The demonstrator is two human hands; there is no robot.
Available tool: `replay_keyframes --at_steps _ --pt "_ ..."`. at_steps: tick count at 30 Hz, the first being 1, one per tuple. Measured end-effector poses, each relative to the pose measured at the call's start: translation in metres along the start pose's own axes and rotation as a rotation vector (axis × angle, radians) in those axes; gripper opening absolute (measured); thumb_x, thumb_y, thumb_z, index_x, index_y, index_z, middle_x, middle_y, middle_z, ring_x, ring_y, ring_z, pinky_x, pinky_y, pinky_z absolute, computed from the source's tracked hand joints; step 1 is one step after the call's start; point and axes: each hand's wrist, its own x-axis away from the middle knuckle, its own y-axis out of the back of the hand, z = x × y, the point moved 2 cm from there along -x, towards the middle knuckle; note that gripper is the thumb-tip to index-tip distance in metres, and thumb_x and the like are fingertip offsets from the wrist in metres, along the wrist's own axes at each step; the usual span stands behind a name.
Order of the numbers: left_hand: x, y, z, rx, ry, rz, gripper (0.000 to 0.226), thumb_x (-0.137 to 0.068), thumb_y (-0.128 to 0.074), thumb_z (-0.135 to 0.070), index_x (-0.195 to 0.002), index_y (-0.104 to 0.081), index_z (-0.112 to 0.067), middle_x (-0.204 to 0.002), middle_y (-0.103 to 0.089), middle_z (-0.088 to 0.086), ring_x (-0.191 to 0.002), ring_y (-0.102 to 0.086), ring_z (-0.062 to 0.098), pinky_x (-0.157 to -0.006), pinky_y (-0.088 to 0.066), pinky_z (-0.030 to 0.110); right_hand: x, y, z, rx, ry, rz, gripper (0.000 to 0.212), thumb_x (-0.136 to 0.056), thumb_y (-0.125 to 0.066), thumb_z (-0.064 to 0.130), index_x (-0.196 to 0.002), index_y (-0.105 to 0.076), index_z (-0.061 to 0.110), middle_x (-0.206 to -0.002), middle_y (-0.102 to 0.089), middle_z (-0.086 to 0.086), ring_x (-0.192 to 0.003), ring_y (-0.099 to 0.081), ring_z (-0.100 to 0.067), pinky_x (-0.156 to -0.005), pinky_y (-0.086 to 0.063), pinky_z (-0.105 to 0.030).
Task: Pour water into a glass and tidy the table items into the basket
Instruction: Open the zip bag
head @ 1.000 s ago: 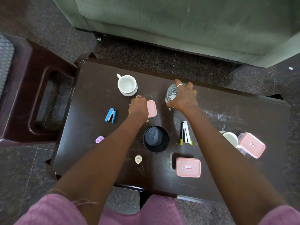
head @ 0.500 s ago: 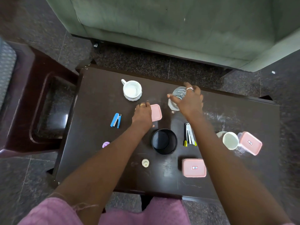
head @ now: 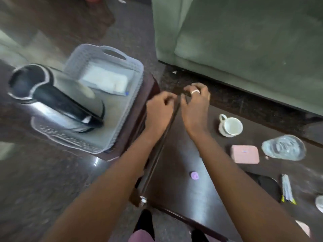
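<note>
Two hands hang over the left edge of the desk (head: 174, 172): the left hand (head: 160, 110) and the right hand (head: 195, 105), the latter with a pale ring (head: 195, 91), are close together with fingers curled in. Motion blur hides whether either pinches anything, so we cannot tell what, if anything, they hold.

We see the desk as a dark brown, glossy top with pale scuffs toward its right side. On it stand a white cup (head: 230, 127), a pink box (head: 244, 154) just beside the smeared clear glass (head: 284, 149), a small purple cap (head: 194, 175) nearer us, a black round container (head: 267, 186), and a silver stapler (head: 287, 189) with yellow tips beside it. Another pink corner (head: 303, 227) shows at the lower right.

Left of the desk, on a dark brown side stool (head: 134, 137), sits the grey woven basket (head: 127, 105) with handle cutouts. Inside it lies a white folded piece (head: 106, 81). A steel kettle (head: 52, 102) with a black handle overlaps the basket's near left part; the blur keeps us from saying whether it stands inside.

Beyond the desk we see a green sofa (head: 244, 41) on a dark speckled stone floor (head: 52, 189).
</note>
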Motion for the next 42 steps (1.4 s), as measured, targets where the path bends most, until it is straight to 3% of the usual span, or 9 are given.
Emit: replay_keyframes --at_steps 5,12,15,18,25,29,36,40,42 --pt "-0.052 0.073 0.037 0.106 0.222 -0.278 0.031 -0.085 -0.051 -0.006 -0.113 -0.062 -0.011 -0.115 -0.066 0.005 -0.107 -0.059 0.018 -0.091 -0.039 0.022 -0.020 -0.068 0.084 -0.148 0.049 0.096 0.014 -0.085 -0.056 0.002 -0.094 -0.067 0.000 -0.106 -0.064 -0.017 -0.096 -0.062 -0.029 -0.089 -0.045 -0.030" --pt "-0.092 0.087 0.095 0.349 0.611 -0.383 0.055 -0.090 -0.038 -0.003 -0.144 -0.028 -0.013 -0.149 -0.032 0.010 -0.135 -0.035 0.024 -0.105 -0.031 0.028 -0.050 -0.175 0.113 -0.492 -0.565 0.653 0.054 -0.080 -0.068 0.005 -0.127 -0.043 -0.004 -0.121 -0.053 -0.016 -0.108 -0.057 -0.031 -0.085 -0.049 -0.039" --pt "-0.097 0.081 0.109 0.341 0.749 -0.377 0.058 -0.090 -0.039 -0.005 -0.144 -0.024 -0.013 -0.149 -0.030 0.015 -0.134 -0.036 0.032 -0.109 -0.032 0.041 -0.059 -0.198 0.106 -0.229 -0.514 0.640 0.032 -0.080 -0.069 0.010 -0.105 -0.056 -0.005 -0.106 -0.057 -0.019 -0.095 -0.058 -0.030 -0.070 -0.048 -0.035" --pt "-0.095 0.072 0.120 0.509 0.838 -0.408 0.049 -0.092 -0.040 -0.014 -0.140 -0.033 -0.014 -0.145 -0.039 0.014 -0.129 -0.043 0.031 -0.107 -0.037 0.042 -0.064 -0.220 0.103 -0.059 -0.525 0.622 0.040 -0.082 -0.069 0.019 -0.112 -0.058 -0.005 -0.122 -0.057 -0.019 -0.107 -0.059 -0.035 -0.086 -0.051 -0.039" --pt "-0.096 0.073 0.123 0.537 0.728 -0.480 0.055 -0.089 -0.034 0.000 -0.142 -0.031 -0.013 -0.142 -0.043 0.014 -0.126 -0.047 0.028 -0.105 -0.039 0.034 -0.066 -0.236 0.100 -0.379 -0.767 0.483 0.003 -0.085 -0.059 -0.003 -0.082 -0.060 -0.003 -0.092 -0.065 -0.016 -0.081 -0.065 -0.027 -0.064 -0.051 -0.035" --pt "-0.099 0.081 0.120 0.583 0.706 -0.560 0.051 -0.089 -0.041 -0.001 -0.139 -0.033 -0.003 -0.138 -0.046 0.016 -0.126 -0.046 0.029 -0.104 -0.036 0.032 -0.063 -0.220 0.109 -0.636 -0.632 0.482 0.010 -0.083 -0.054 -0.004 -0.079 -0.055 0.005 -0.102 -0.065 -0.025 -0.094 -0.064 -0.040 -0.084 -0.053 -0.057" --pt "-0.086 0.082 0.095 0.838 0.581 -0.429 0.043 -0.100 -0.034 -0.021 -0.141 -0.033 -0.008 -0.126 -0.054 0.008 -0.119 -0.053 0.021 -0.093 -0.036 0.023 -0.055 -0.112 0.098 -0.848 -0.149 0.252 0.010 -0.085 -0.055 -0.004 -0.090 -0.054 0.005 -0.089 -0.062 -0.009 -0.086 -0.058 -0.022 -0.078 -0.049 -0.042" --pt "-0.062 0.072 0.066 1.182 0.541 -0.217 0.051 -0.096 -0.026 -0.052 -0.130 -0.043 -0.018 -0.128 -0.053 0.010 -0.120 -0.054 0.025 -0.102 -0.038 0.038 -0.029 -0.036 0.068 -0.568 0.108 0.220 0.028 -0.084 -0.058 0.004 -0.092 -0.064 0.030 -0.092 -0.067 0.016 -0.089 -0.061 -0.002 -0.079 -0.054 -0.033" --pt "-0.044 0.063 0.046 1.292 0.526 -0.083 0.061 -0.088 -0.025 -0.068 -0.103 -0.060 -0.019 -0.107 -0.063 0.007 -0.104 -0.062 0.027 -0.095 -0.046 0.046 -0.013 -0.008 0.044 -0.350 0.244 0.191 0.032 -0.078 -0.059 -0.009 -0.096 -0.071 0.015 -0.103 -0.068 0.007 -0.095 -0.062 -0.005 -0.089 -0.050 -0.034"
